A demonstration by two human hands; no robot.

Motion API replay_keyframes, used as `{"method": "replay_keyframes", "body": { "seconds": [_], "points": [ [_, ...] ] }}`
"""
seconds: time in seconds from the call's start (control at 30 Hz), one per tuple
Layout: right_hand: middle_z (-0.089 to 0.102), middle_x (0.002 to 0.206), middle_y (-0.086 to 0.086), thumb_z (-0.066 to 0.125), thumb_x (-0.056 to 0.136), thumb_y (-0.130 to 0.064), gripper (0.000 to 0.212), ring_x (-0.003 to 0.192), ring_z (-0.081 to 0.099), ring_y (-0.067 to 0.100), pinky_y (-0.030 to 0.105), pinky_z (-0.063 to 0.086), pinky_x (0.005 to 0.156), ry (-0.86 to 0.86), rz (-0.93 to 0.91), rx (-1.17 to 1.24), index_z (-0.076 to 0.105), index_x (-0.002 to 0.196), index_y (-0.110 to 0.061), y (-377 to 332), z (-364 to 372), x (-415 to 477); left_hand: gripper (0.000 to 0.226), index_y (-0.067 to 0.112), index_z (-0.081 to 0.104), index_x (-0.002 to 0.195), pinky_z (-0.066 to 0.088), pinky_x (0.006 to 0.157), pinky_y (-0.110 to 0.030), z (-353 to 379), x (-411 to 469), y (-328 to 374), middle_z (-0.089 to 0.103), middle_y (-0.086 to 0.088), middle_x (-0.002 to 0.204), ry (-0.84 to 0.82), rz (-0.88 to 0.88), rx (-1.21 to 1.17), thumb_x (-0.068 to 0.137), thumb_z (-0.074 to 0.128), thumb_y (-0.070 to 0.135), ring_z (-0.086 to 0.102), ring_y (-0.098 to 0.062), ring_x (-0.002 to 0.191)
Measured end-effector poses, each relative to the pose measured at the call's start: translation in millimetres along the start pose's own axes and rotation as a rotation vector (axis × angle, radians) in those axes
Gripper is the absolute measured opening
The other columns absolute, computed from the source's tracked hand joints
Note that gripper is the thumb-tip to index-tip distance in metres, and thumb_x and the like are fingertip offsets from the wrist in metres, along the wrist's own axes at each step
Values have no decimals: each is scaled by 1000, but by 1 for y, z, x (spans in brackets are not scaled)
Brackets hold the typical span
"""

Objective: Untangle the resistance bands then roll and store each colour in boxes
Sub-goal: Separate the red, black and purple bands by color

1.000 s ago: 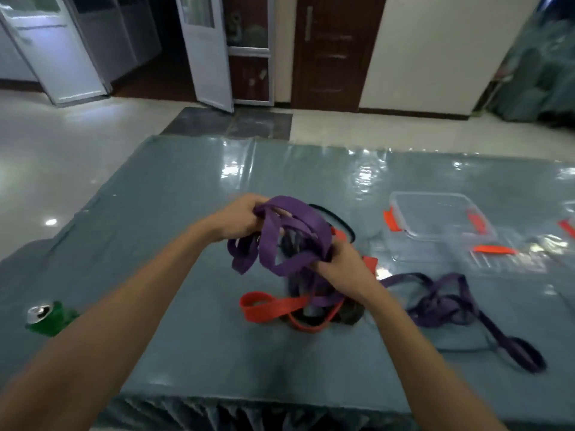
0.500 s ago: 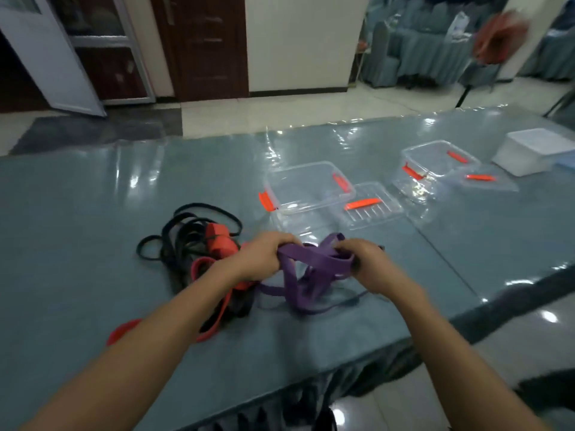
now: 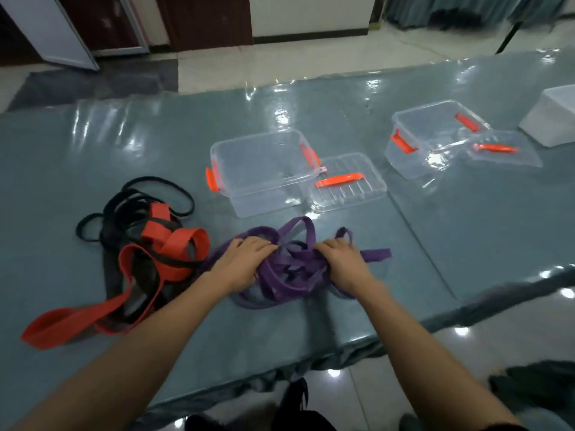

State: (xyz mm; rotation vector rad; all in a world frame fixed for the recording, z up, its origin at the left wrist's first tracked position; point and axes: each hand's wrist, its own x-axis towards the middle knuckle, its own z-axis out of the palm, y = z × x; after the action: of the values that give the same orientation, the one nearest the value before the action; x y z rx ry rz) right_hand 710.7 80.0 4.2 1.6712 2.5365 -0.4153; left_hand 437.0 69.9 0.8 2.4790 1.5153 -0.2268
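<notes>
A bunch of purple bands [image 3: 289,269] lies on the grey-blue table [image 3: 466,231] near its front edge. My left hand [image 3: 245,259] grips the bunch's left side and my right hand [image 3: 343,261] grips its right side, fingers curled into the loops. To the left lies a tangle of red bands [image 3: 168,253] and black bands [image 3: 124,213], apart from my hands. Behind the purple bunch stands an open clear box [image 3: 264,169] with orange latches, and its lid [image 3: 347,181] lies beside it.
A second clear box [image 3: 432,138] with its lid [image 3: 504,150] stands at the back right. A white box [image 3: 550,116] sits at the far right edge. The table's front edge runs just under my forearms, with tiled floor below.
The purple bands have come away from the red and black tangle and now lie lower on the table, spread between both hands. The view has tilted down and shifted right.
</notes>
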Motion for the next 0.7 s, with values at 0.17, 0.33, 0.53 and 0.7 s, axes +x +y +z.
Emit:
{"method": "replay_keyframes", "body": {
  "seconds": [0.17,0.33,0.53,0.7],
  "points": [
    [39,154,6,58,89,-6,77,142,34,28,42,23,118,-96,-39,-15,25,157,-21,4,30,9,107,30,2,161,27,117,-44,27,-10,-1,14,1,167,-172,-22,109,80,72,23,13,-24,154],
    [23,163,7,59,86,-6,90,149,20,29,45,15,123,-163,-86,-28,9,160,-18,4,29,19,115,31,-14,159,17,122,-50,30,-20,-10,-3,-1,170,-227,-70,161,84,73,21,-3,-27,157],
    [22,164,2,59,83,-11,92,149,23,27,39,18,122,-167,-126,219,11,159,-27,-11,13,34,106,32,-17,158,1,121,-64,24,-39,-25,-11,-9,169,-255,-97,245,90,62,18,-13,-32,155],
    [28,163,0,50,84,-9,81,149,26,23,32,20,122,-94,-166,334,25,158,-27,-31,12,38,83,26,16,160,10,123,-54,17,-45,-35,13,-3,169,-98,-147,249,90,60,25,3,-24,157]
  ]
}}
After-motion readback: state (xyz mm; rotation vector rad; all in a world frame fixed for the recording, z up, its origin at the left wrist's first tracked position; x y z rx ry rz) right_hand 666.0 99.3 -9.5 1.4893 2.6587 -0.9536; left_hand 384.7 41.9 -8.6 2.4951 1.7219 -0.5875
